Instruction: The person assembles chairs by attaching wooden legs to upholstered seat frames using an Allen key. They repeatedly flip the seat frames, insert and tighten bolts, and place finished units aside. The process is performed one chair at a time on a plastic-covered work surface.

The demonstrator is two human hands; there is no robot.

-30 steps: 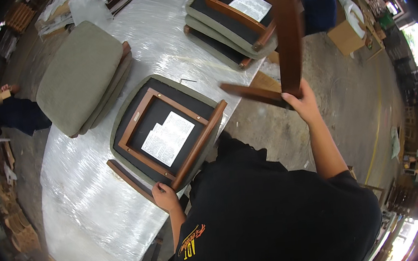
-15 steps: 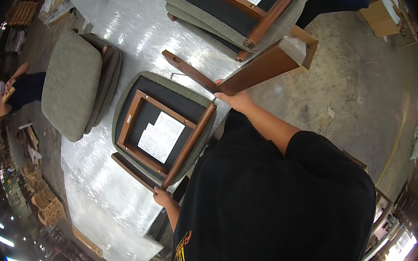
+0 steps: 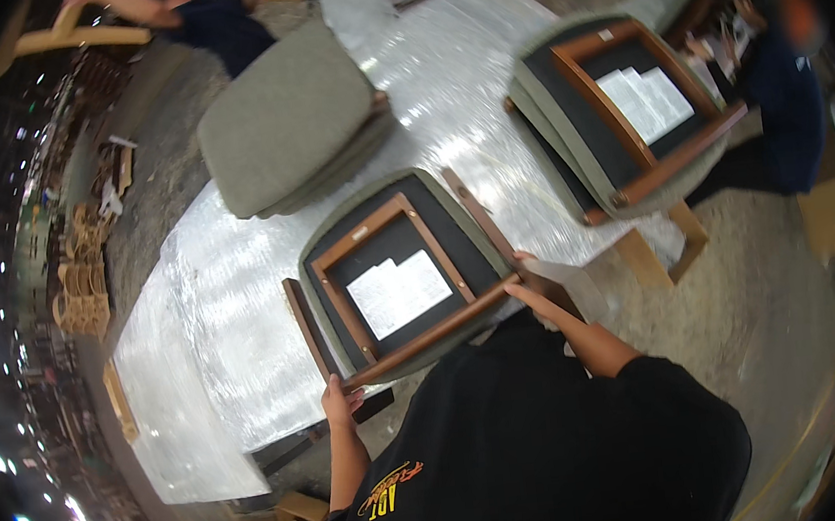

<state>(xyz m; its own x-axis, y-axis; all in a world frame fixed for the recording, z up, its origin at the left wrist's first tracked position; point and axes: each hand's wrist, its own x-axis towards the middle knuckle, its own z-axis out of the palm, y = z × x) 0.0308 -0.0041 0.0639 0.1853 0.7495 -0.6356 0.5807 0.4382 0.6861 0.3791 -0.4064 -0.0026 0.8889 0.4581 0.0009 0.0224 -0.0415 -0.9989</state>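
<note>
While hands (image 3: pixel 340 403) (image 3: pixel 534 296) grip wood (image 3: pixel 310 329) — seat (image 3: pixel 444 246) upturned

On the tabletop (image 3: pixel 246 357), covered in shiny, wrinkled film (image 3: pixel 178 434): a stack of grey-green padded seats (image 3: pixel 289 122) at the far left edge; near the front edge, an upturned seat (image 3: pixel 376 249) with a brown wooden frame (image 3: pixel 437 249); toward the right edge, a second stack (image 3: pixel 546 107), topped by another upturned seat (image 3: pixel 579 109)

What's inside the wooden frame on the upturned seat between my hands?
Inside the wooden frame, a white sheet lies on black backing, visible beyond the sheet's stepped edge. Whatever the sheet covers is hidden.
</note>
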